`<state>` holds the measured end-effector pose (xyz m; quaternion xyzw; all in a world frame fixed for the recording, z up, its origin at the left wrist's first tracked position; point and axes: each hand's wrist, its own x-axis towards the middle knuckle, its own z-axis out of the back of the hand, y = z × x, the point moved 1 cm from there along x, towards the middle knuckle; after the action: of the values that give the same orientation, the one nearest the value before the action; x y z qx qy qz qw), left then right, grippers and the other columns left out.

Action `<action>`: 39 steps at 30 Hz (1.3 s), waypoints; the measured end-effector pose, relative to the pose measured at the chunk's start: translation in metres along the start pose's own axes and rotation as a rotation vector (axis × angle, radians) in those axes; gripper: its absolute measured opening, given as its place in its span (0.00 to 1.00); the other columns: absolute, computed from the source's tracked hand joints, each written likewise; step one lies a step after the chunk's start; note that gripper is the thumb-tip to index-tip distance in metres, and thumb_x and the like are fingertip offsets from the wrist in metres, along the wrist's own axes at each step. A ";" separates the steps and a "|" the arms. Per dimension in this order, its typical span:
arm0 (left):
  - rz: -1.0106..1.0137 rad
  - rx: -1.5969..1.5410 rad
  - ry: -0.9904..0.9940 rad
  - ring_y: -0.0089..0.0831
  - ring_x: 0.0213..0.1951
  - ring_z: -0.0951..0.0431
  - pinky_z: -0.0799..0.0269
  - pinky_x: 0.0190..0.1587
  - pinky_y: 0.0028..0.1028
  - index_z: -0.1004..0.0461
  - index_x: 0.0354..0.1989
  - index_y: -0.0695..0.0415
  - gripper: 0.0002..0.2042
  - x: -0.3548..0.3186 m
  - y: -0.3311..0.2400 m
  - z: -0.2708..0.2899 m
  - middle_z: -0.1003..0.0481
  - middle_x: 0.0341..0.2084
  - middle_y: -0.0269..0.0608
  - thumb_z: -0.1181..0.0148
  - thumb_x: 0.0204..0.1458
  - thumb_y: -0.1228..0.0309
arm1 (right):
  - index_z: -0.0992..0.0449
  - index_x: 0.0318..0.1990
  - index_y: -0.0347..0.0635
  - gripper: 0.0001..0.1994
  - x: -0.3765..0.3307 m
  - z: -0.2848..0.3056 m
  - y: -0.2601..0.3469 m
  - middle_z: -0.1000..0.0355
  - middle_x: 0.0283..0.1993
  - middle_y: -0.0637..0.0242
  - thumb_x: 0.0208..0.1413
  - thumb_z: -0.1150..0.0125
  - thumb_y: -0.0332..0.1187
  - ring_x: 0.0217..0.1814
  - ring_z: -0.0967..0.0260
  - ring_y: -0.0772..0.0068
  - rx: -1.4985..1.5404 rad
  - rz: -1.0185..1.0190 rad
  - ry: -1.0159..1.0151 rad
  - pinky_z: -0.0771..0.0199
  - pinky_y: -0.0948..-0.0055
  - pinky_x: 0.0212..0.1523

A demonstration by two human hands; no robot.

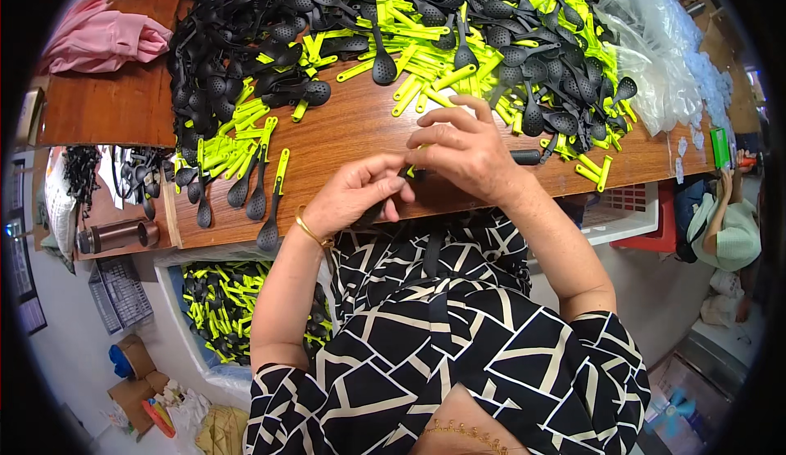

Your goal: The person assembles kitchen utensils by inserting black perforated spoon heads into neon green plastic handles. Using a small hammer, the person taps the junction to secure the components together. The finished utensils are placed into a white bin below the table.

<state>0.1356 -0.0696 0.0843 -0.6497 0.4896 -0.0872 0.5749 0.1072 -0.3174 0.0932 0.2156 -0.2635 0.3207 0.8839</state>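
A: Where does the brown wood-grain tabletop (348, 119) give room to move?
B: A strip of its surface shows from the near edge up to the heap, widest ahead of the left hand (360, 193). The front edge runs just below both hands.

A: What bounds that strip?
B: Beyond it, a heap of lime-green plastic handles (442, 54) and black perforated plastic spoon heads (237, 42). On the left, black slotted spoons with lime-green handles (268, 230) lie in a loose row, the nearest beside the left wrist, its bowl at the edge. On the right, a short black cylindrical grip (526, 157) lies close by the right hand (463, 148), and a clear plastic bag (647, 62) slumps farther out.

A: And below the edge?
B: A white plastic crate (647, 209) to the right; to the left, a pale-rimmed bin (173, 291) full of black and lime-green pieces.

A: Where is the piece in work?
B: The dark plastic piece (417, 175) with a lime-green bit sits between the hands, over the near edge. The left thumb and fingers pinch it. The right hand arches above, fingers bent; I can't tell whether it grips.
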 end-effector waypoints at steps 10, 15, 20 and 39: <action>-0.277 0.009 -0.420 0.23 0.27 0.18 0.20 0.31 0.23 0.29 0.54 0.61 0.10 0.030 0.043 0.012 0.19 0.37 0.40 0.41 0.70 0.71 | 0.15 0.48 0.53 0.12 0.005 -0.029 -0.083 0.20 0.55 0.72 0.56 0.28 0.37 0.63 0.28 0.59 -0.185 -0.410 0.092 0.34 0.56 0.63; -0.297 -0.024 -0.432 0.23 0.28 0.18 0.20 0.31 0.22 0.29 0.51 0.60 0.08 0.034 0.044 0.017 0.20 0.36 0.41 0.41 0.70 0.71 | 0.13 0.44 0.54 0.09 0.013 -0.029 -0.118 0.19 0.54 0.74 0.58 0.32 0.40 0.60 0.26 0.63 -0.386 -0.438 0.160 0.34 0.58 0.59; -0.310 -0.003 -0.460 0.22 0.28 0.18 0.21 0.30 0.22 0.30 0.52 0.60 0.09 0.032 0.044 0.015 0.20 0.36 0.41 0.41 0.69 0.71 | 0.12 0.35 0.55 0.04 0.009 -0.010 -0.132 0.17 0.47 0.76 0.58 0.33 0.33 0.55 0.24 0.66 -0.304 -0.529 0.065 0.34 0.58 0.58; -0.278 -0.041 -0.463 0.20 0.28 0.19 0.23 0.31 0.21 0.29 0.52 0.62 0.09 0.033 0.041 0.009 0.19 0.36 0.41 0.41 0.69 0.73 | 0.14 0.45 0.54 0.12 0.062 -0.053 -0.152 0.20 0.50 0.76 0.52 0.32 0.30 0.59 0.27 0.65 -0.405 -0.285 0.061 0.33 0.61 0.56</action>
<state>0.1363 -0.0822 0.0325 -0.7250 0.2526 -0.0044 0.6408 0.2682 -0.3668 0.0575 0.0592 -0.2624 0.1400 0.9529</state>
